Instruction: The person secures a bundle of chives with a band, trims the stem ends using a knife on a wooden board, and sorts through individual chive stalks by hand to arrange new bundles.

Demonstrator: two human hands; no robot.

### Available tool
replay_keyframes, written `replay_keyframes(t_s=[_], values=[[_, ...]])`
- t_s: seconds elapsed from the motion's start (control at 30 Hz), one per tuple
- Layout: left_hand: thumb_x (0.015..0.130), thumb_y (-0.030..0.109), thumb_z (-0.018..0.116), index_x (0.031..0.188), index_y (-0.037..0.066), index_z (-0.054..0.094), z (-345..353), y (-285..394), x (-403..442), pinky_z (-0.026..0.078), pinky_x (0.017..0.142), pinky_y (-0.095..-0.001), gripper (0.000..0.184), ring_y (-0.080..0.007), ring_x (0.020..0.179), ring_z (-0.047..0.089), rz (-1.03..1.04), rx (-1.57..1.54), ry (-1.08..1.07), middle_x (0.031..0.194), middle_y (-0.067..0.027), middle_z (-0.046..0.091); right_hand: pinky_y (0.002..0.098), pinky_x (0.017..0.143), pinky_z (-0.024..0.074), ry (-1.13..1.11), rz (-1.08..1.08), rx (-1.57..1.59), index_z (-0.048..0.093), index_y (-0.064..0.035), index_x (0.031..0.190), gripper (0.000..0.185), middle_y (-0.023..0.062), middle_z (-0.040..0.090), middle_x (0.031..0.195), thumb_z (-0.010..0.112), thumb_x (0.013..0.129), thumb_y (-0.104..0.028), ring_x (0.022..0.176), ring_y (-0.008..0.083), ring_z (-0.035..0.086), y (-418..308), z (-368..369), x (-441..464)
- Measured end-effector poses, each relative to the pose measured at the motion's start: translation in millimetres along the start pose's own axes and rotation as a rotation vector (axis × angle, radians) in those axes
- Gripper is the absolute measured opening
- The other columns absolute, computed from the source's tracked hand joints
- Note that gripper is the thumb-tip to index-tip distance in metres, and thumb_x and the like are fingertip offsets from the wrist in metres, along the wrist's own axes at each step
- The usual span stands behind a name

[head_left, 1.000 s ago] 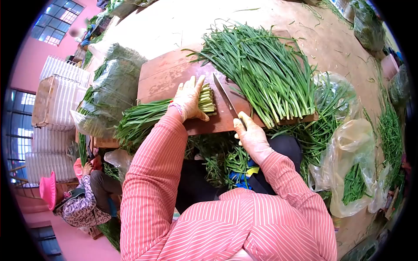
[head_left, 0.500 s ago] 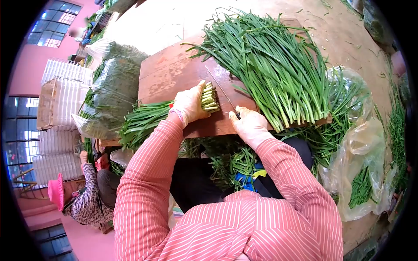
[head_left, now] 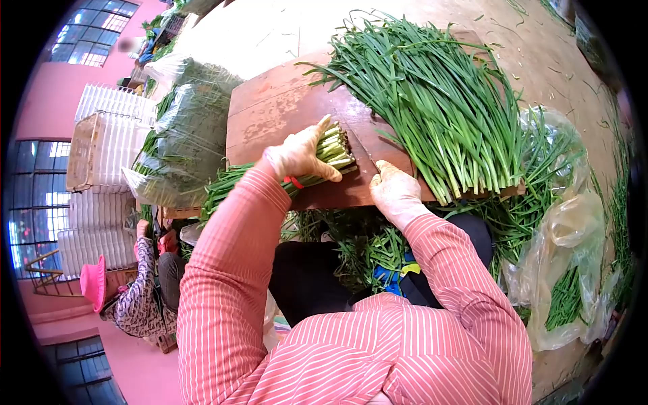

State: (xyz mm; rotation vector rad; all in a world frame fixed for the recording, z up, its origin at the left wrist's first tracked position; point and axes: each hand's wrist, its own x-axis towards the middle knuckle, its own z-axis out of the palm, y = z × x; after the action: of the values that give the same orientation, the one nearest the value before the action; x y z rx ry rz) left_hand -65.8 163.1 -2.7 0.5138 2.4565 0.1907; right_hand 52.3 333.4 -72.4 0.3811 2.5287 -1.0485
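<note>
A bundle of long green leafy stalks point(head_left: 334, 146), resembling garlic chives, lies on the left part of a brown wooden board, its pale cut ends pointing right. A red band point(head_left: 293, 182) circles it. My left hand point(head_left: 297, 155), in a thin pale glove, rests over the bundle with thumb and fingers spread to either side of the stems. At the board's near edge, my gloved right hand point(head_left: 395, 192) is closed on a knife point(head_left: 364, 150); its thin blade points away over the board, just right of the cut ends. The handle is hidden in my fingers.
A large pile of the same stalks point(head_left: 432, 108) covers the right of the board point(head_left: 263, 115). Plastic-wrapped greens point(head_left: 189, 128) stand left, near white crates point(head_left: 121, 148). A person in a pink hat point(head_left: 93, 283) sits lower left. Clear plastic bags point(head_left: 567, 236) lie right.
My left hand has loosened and spread its fingers, shifting back along the bundle; the red band now shows below the thumb. The knife stays in my right hand. The whole view has shifted slightly.
</note>
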Motion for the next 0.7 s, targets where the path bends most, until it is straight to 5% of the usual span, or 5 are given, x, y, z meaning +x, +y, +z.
replay_keyframes(t_s=[0.1,0.17,0.23,0.37,0.7], values=[[0.067,0.044,0.078,0.148,0.012,0.008,-39,-24,-8,0.015,0.114,-0.0399,0.112,-0.0277,0.141,0.009,0.088,-0.813,-0.253,0.15,-0.0201,0.016,0.0392,0.087,0.0465,-0.023,0.003,0.019,0.055,-0.0081,0.122,0.042,0.0185,0.063,0.106,0.048,0.086,-0.028,0.096,0.0338,0.061,1,-1,2],[0.065,0.039,0.082,0.148,0.013,0.004,-54,-39,-9,0.017,0.114,-0.0382,0.116,-0.0282,0.139,0.017,0.176,-0.821,-0.129,0.148,-0.0241,0.019,0.0393,0.088,0.0462,-0.012,0.028,0.04,0.055,-0.0095,0.122,0.041,0.0181,0.063,0.107,0.048,0.085,-0.028,0.098,0.0338,0.06,1,0,3],[0.064,0.038,0.083,0.148,0.012,0.004,-54,-32,-16,0.019,0.113,-0.038,0.118,-0.029,0.139,0.018,0.132,-0.797,-0.126,0.148,-0.024,0.018,0.0393,0.089,0.0458,-0.017,0.034,0.037,0.055,-0.0105,0.122,0.041,0.018,0.062,0.109,0.048,0.085,-0.028,0.099,0.0339,0.06,0,-2,3],[0.043,0.044,0.09,0.146,0.007,0.007,-8,-3,-9,0.017,0.113,-0.0442,0.137,-0.0373,0.137,0.018,0.094,0.163,0.059,0.147,-0.0266,0.016,0.0391,0.089,0.0455,-0.002,0.009,0.016,0.056,-0.0078,0.121,0.041,0.0172,0.063,0.109,0.048,0.087,-0.03,0.099,0.0331,0.06,-1,-3,1],[0.05,0.035,0.088,0.139,0.007,0.029,23,19,6,0.035,0.102,-0.0461,0.11,-0.0312,0.119,0.049,-0.093,0.176,0.157,0.127,-0.0155,0.051,0.0383,0.087,0.0463,-0.028,-0.002,-0.063,0.06,-0.0064,0.115,0.041,0.0152,0.064,0.107,0.044,0.092,-0.036,0.098,0.0313,0.061,-6,-10,0]])
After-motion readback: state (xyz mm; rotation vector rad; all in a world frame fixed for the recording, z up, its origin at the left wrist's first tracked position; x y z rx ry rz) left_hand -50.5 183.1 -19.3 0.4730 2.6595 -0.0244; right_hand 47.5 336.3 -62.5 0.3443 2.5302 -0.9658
